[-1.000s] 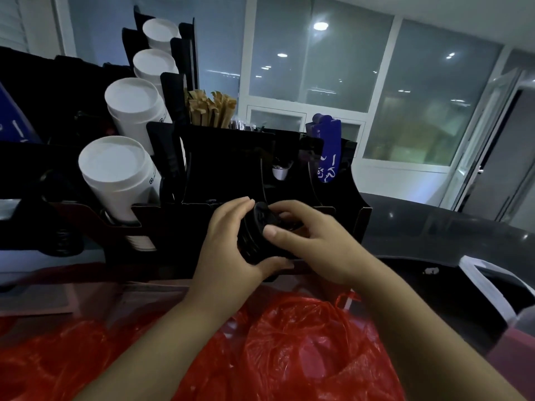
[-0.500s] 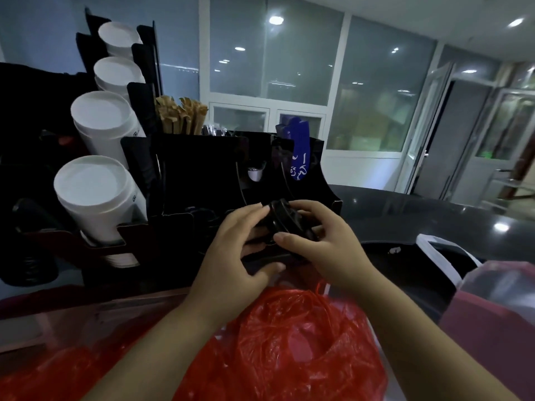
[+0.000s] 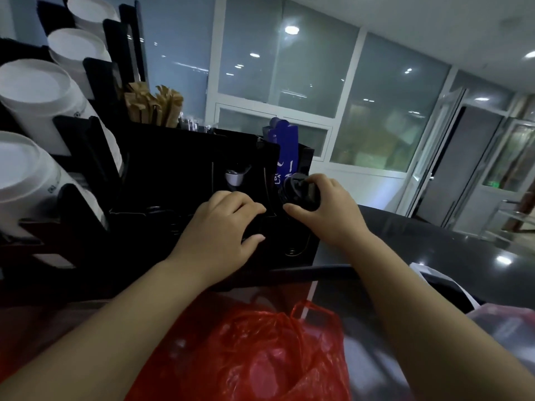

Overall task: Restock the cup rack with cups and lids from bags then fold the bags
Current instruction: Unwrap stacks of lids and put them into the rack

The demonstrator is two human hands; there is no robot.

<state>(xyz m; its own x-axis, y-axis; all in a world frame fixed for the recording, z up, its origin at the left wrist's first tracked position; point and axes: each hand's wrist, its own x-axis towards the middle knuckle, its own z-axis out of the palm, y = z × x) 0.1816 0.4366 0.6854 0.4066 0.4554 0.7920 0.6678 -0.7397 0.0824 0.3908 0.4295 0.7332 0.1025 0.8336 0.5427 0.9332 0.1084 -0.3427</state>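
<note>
A: Location of the lids?
B: Black lids gripped in the right hand, at the rack's right end.
A: Left hand?
B: Just beside them, curled against the rack; grip cannot be told.

lids: now in right hand alone, moved right and up | left hand: off lids, against rack front

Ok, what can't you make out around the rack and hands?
Head view:
Stack of black plastic lids in right hand: count hidden by fingers.
Left hand: whether it grips anything, lost against black plastic rack.
Red plastic bag: contents blurred, cut by bottom edge.
White disposable cups: cut by left edge.
</note>
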